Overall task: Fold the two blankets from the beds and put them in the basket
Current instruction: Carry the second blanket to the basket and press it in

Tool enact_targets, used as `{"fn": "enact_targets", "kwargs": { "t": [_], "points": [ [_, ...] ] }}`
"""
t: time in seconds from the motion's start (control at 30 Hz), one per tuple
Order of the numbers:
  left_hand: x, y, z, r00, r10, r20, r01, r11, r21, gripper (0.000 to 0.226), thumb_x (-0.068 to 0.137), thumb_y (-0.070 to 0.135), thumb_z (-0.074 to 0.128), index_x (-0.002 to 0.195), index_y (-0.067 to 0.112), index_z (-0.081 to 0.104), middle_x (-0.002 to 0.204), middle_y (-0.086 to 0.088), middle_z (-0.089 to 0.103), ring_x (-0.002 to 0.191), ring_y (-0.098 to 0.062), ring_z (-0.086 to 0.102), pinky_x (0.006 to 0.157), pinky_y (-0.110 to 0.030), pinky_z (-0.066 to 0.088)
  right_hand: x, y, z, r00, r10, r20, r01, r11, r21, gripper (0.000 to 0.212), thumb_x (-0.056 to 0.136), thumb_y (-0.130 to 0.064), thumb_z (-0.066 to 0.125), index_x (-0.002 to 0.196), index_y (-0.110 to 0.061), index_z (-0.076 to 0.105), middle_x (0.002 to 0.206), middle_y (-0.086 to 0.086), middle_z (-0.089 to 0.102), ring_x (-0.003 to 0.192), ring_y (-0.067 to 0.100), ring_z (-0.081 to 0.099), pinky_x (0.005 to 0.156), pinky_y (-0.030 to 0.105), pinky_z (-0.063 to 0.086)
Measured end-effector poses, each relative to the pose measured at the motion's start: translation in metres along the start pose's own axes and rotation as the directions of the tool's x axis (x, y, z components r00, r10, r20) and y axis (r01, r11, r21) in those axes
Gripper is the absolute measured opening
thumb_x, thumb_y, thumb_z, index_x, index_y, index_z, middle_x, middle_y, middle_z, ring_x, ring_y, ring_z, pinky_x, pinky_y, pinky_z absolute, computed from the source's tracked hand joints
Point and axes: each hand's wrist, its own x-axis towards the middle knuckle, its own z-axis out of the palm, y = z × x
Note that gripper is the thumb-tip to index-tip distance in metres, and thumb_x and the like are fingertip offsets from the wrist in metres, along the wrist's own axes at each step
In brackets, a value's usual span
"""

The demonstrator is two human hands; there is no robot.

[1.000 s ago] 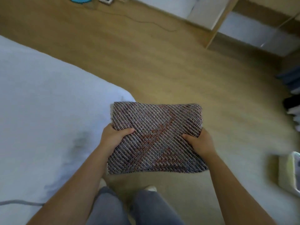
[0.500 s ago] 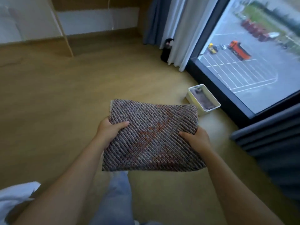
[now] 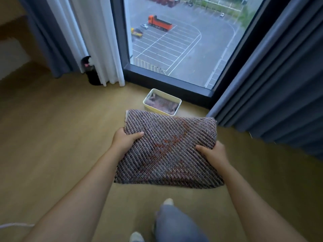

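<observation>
A folded blanket (image 3: 170, 147), woven in grey and purple with a rust-red pattern, is held flat in front of me above the floor. My left hand (image 3: 125, 139) grips its left edge, thumb on top. My right hand (image 3: 212, 154) grips the right edge the same way. Just beyond the blanket's far edge a white basket (image 3: 148, 100) stands on the floor by the window. Another folded blanket (image 3: 163, 104) of a similar weave lies inside it.
A floor-to-ceiling window (image 3: 183, 41) is straight ahead. Dark curtains (image 3: 272, 95) hang at the right, white and dark curtains (image 3: 83, 41) at the left with a black object (image 3: 90, 72) at their foot. My legs and feet show on the wooden floor (image 3: 52, 137) below.
The view has swung from the bed and room round to the window. The basket has come from the far right to straight ahead and nearer. Both hands keep their hold on the blanket.
</observation>
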Motion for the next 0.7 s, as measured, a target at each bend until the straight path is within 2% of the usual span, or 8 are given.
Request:
{"fn": "enact_targets", "kwargs": {
  "t": [0.1, 0.23, 0.4, 0.6, 0.7],
  "points": [
    [0.062, 0.032, 0.025, 0.999, 0.019, 0.048, -0.022, 0.998, 0.056, 0.04, 0.072, 0.017, 0.078, 0.106, 0.01, 0.059, 0.11, -0.014, 0.066, 0.093, -0.026, 0.064, 0.091, -0.039, 0.05, 0.055, -0.008, 0.003, 0.997, 0.062, -0.044, -0.06, 0.997, 0.046, 0.048, 0.071, -0.026, 0.078, 0.114, -0.015, 0.059, 0.113, 0.005, 0.066, 0.103, 0.025, 0.061, 0.093, 0.041, 0.049],
    [0.135, 0.07, 0.062, 0.999, -0.005, 0.033, 0.0, 0.991, 0.135, 0.052, 0.071, 0.022, 0.079, 0.115, 0.005, 0.057, 0.115, -0.013, 0.065, 0.1, -0.029, 0.063, 0.094, -0.045, 0.049, 0.132, -0.024, 0.008, 0.988, 0.114, -0.102, -0.106, 0.991, 0.077, 0.05, 0.071, -0.028, 0.078, 0.114, -0.014, 0.057, 0.116, 0.008, 0.065, 0.105, 0.028, 0.061, 0.093, 0.042, 0.049],
    [0.212, 0.114, 0.094, 1.0, -0.025, 0.016, 0.021, 0.971, 0.239, 0.054, 0.07, 0.03, 0.079, 0.114, 0.01, 0.055, 0.115, -0.01, 0.064, 0.101, -0.029, 0.062, 0.094, -0.044, 0.049, 0.215, -0.049, 0.013, 0.983, 0.169, -0.069, -0.163, 0.983, 0.088, 0.047, 0.071, -0.031, 0.076, 0.112, -0.018, 0.057, 0.113, 0.005, 0.066, 0.102, 0.027, 0.062, 0.092, 0.044, 0.05],
    [0.318, 0.157, 0.114, 0.998, -0.052, 0.042, 0.037, 0.953, 0.3, 0.053, 0.07, 0.03, 0.078, 0.114, 0.01, 0.056, 0.115, -0.011, 0.064, 0.102, -0.029, 0.061, 0.095, -0.043, 0.048, 0.313, -0.077, 0.032, 0.98, 0.19, -0.057, -0.184, 0.979, 0.092, 0.046, 0.072, -0.033, 0.074, 0.113, -0.021, 0.056, 0.106, -0.002, 0.064, 0.097, 0.022, 0.061, 0.087, 0.038, 0.049],
    [0.383, 0.176, 0.128, 0.996, -0.056, 0.073, 0.03, 0.95, 0.311, 0.053, 0.07, 0.029, 0.078, 0.114, 0.008, 0.056, 0.116, -0.012, 0.064, 0.104, -0.029, 0.061, 0.096, -0.042, 0.047, 0.367, -0.089, 0.048, 0.97, 0.22, -0.106, -0.21, 0.973, 0.098, 0.038, 0.073, -0.033, 0.073, 0.105, -0.025, 0.055, 0.097, -0.007, 0.061, 0.093, 0.021, 0.06, 0.082, 0.033, 0.046]
  ]
}}
